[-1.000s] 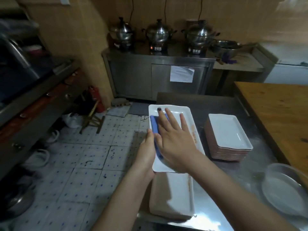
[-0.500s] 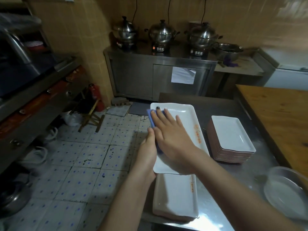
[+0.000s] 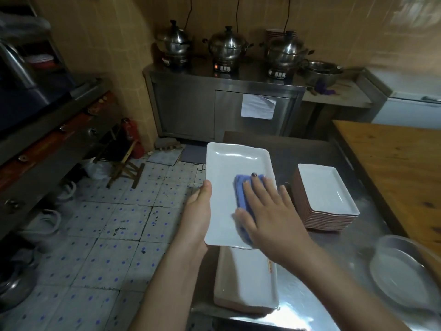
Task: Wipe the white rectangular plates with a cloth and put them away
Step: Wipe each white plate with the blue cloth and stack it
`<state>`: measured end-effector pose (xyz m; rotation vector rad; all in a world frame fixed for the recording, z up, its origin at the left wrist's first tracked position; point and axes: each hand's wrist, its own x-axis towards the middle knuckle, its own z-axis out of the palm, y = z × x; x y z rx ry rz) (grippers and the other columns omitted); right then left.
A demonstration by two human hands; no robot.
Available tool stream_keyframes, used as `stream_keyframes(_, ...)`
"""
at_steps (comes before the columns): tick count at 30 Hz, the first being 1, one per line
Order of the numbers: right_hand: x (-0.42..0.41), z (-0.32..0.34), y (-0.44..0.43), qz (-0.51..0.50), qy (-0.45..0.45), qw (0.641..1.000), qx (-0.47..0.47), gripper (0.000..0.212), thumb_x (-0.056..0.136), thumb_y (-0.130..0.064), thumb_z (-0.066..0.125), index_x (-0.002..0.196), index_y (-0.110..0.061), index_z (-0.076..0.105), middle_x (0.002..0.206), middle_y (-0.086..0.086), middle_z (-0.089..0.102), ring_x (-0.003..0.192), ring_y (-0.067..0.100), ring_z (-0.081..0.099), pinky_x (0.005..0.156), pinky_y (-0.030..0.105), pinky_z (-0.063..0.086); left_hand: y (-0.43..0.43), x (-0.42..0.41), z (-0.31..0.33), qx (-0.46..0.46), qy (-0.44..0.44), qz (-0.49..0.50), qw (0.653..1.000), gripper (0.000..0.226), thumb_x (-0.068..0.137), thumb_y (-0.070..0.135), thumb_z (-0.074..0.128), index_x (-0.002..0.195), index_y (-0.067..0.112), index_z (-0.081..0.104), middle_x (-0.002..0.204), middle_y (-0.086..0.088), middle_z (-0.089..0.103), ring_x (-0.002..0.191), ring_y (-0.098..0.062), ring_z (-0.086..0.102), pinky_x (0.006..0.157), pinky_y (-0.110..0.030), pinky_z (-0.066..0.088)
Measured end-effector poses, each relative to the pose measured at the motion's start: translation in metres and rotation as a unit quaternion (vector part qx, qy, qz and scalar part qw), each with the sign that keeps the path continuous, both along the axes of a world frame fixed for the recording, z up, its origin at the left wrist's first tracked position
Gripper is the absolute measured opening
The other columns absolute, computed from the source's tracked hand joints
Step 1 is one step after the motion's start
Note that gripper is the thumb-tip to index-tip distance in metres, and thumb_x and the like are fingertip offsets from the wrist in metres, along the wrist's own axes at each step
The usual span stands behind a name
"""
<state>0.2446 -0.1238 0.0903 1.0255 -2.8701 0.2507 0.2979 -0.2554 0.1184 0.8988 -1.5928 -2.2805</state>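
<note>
My left hand [image 3: 199,212] grips the left edge of a white rectangular plate [image 3: 229,168], thumb on the rim, holding it above the table's front left. My right hand [image 3: 269,211] lies flat with spread fingers on a blue cloth [image 3: 241,194], pressing it onto the plate's right half. Below the held plate lies a stack of long white plates [image 3: 253,285]. To the right stands a second stack of smaller white rectangular plates [image 3: 327,194].
The steel table [image 3: 331,244] carries a round metal pan [image 3: 405,271] at the right. A wooden tabletop [image 3: 393,163] runs along the far right. Behind stands a steel cabinet [image 3: 214,108] with three lidded pots. Tiled floor lies to the left.
My right hand has slid the blue cloth from the plate's far left part across to its right side, nearer me. The left hand has kept its hold on the plate's edge.
</note>
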Motion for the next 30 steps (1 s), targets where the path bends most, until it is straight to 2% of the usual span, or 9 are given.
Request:
stream_keyframes(4,-0.035,0.009,-0.005,-0.022,0.020,0.999,0.022,0.065,0.094,-0.059,0.002,0.151,-0.028,-0.008,0.159,-0.005,-0.012,0.144,0.015,-0.019,0.113,0.044,-0.015,0.007,-0.003,0.002,-0.014,0.022,-0.016,1.000,0.030,0.098,0.037,0.040,0.096,0.018,0.064,0.081,0.001,0.073,0.069,-0.016,0.070,0.060,-0.028,0.056)
stream_keyframes(9,-0.060,0.026,-0.005,-0.084,0.052,0.995,0.015,0.060,0.097,-0.051,0.005,0.152,-0.028,0.003,0.160,-0.003,-0.004,0.146,0.018,-0.012,0.114,0.040,-0.013,0.008,-0.003,0.008,-0.035,0.054,-0.029,0.998,0.031,0.099,0.035,0.041,0.084,0.020,0.064,0.067,0.010,0.072,0.060,-0.009,0.070,0.047,-0.021,0.052)
stream_keyframes(11,-0.039,0.018,0.006,-0.049,0.041,0.998,0.010,0.061,0.097,-0.052,0.006,0.152,-0.026,-0.001,0.160,-0.003,-0.008,0.143,0.014,-0.021,0.112,0.038,-0.015,0.003,-0.003,0.010,-0.040,0.062,-0.011,0.997,0.031,0.098,0.036,0.041,0.084,0.021,0.064,0.066,0.011,0.072,0.058,-0.008,0.069,0.044,-0.020,0.051)
stream_keyframes(14,0.000,0.004,0.015,0.022,-0.029,0.999,0.000,0.059,0.095,-0.054,0.005,0.142,-0.033,-0.023,0.156,-0.009,-0.024,0.132,0.006,-0.040,0.104,0.030,-0.026,-0.001,-0.001,0.008,-0.045,0.053,0.000,0.998,0.032,0.098,0.041,0.040,0.090,0.022,0.065,0.074,0.006,0.073,0.066,-0.011,0.070,0.054,-0.023,0.054)
stream_keyframes(16,0.009,0.006,0.012,0.054,-0.067,0.996,-0.006,0.054,0.098,-0.051,0.007,0.138,-0.038,-0.028,0.153,-0.013,-0.029,0.131,0.003,-0.041,0.101,0.026,-0.030,-0.001,-0.001,0.009,-0.031,0.045,0.002,0.999,0.032,0.097,0.043,0.039,0.100,0.022,0.064,0.086,0.000,0.073,0.075,-0.017,0.070,0.060,-0.027,0.055)
stream_keyframes(20,-0.001,0.023,-0.013,0.076,0.024,0.997,-0.012,0.058,0.097,-0.045,0.005,0.151,-0.028,-0.005,0.159,-0.007,-0.013,0.143,0.013,-0.023,0.114,0.044,-0.015,0.009,-0.005,0.011,-0.019,0.057,-0.022,0.998,0.034,0.098,0.041,0.038,0.088,0.021,0.064,0.067,0.006,0.071,0.057,-0.009,0.068,0.048,-0.021,0.053)
stream_keyframes(23,-0.032,0.038,-0.026,0.018,0.101,0.995,-0.006,0.056,0.099,-0.041,0.012,0.152,-0.025,0.007,0.160,-0.002,0.002,0.147,0.020,-0.008,0.115,0.048,-0.004,0.019,-0.006,0.012,-0.015,0.059,-0.045,0.997,0.031,0.099,0.037,0.039,0.093,0.020,0.064,0.067,0.005,0.071,0.057,-0.008,0.068,0.047,-0.020,0.053)
stream_keyframes(27,-0.064,0.044,-0.024,-0.070,0.075,0.995,-0.004,0.052,0.101,-0.040,0.014,0.152,-0.029,0.009,0.161,-0.002,0.000,0.147,0.019,-0.009,0.115,0.044,-0.008,0.017,-0.004,0.008,-0.016,0.058,-0.042,0.997,0.030,0.099,0.035,0.040,0.093,0.017,0.064,0.070,0.006,0.073,0.061,-0.009,0.069,0.051,-0.022,0.054)
stream_keyframes(30,-0.047,0.035,-0.030,-0.078,-0.013,0.995,-0.059,0.054,0.102,-0.036,0.016,0.152,-0.024,0.001,0.160,0.002,-0.009,0.146,0.018,-0.014,0.115,0.040,-0.008,0.017,-0.005,0.003,-0.011,0.055,-0.035,0.998,0.031,0.098,0.037,0.040,0.095,0.019,0.066,0.077,0.005,0.074,0.066,-0.011,0.070,0.054,-0.021,0.055)
